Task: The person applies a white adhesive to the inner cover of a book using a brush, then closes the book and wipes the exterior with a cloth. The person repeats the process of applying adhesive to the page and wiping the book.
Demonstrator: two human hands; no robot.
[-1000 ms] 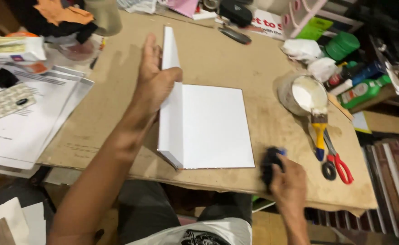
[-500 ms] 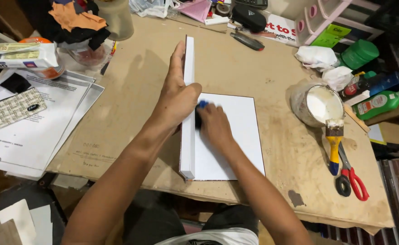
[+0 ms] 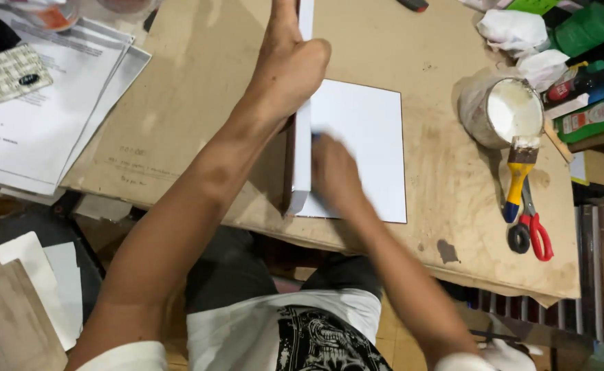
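Note:
A white board (image 3: pixel 374 137) lies flat on the brown cardboard-covered table (image 3: pixel 192 89). Its left panel (image 3: pixel 302 161) stands folded upright along the crease. My left hand (image 3: pixel 288 65) grips the upright panel near its far end, thumb over the top edge. My right hand (image 3: pixel 335 175) is blurred and sits on the flat board right against the crease, near the front end. It is closed around a small dark blue object, of which only a bluish tip shows at the fingertips.
A can of white paste (image 3: pixel 511 110) stands at the right, with a yellow-handled brush (image 3: pixel 518 175) and red scissors (image 3: pixel 532 230) in front of it. Green bottles (image 3: pixel 594 120) and crumpled tissue (image 3: pixel 511 31) lie beyond. Printed papers (image 3: pixel 34 117) cover the left side.
My right hand has slid along the crease towards me, from the middle of the board to its front part. My left hand still holds the panel upright.

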